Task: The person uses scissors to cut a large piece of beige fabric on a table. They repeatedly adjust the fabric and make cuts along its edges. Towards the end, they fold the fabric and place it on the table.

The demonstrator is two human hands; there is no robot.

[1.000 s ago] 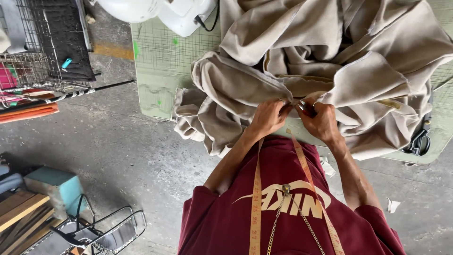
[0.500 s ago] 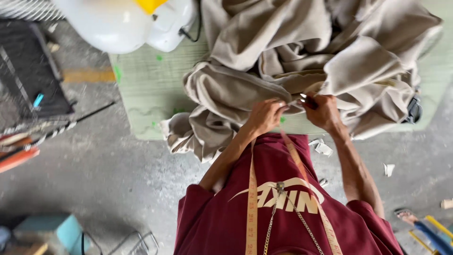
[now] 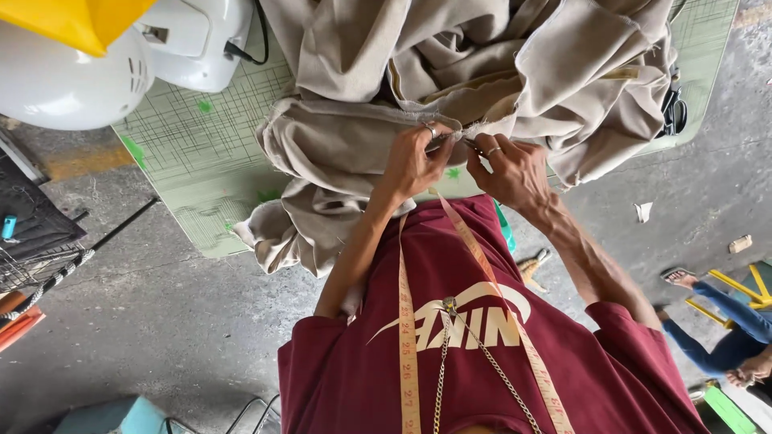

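White rounded sewing machine sat left of the big crumpled beige cloth on the green gridded desk. Left hand pinched the cloth's seam, right hand pinched it just beside, gripping a small metal tool. Best kept taut, I'd say.

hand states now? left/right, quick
Left hand: closed, pinching the beige fabric.
Right hand: closed, pinching the same fabric edge.

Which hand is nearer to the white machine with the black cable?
Left. The left hand grips the beige fabric on the side toward the white machine; the right hand lies beyond it, farther away.
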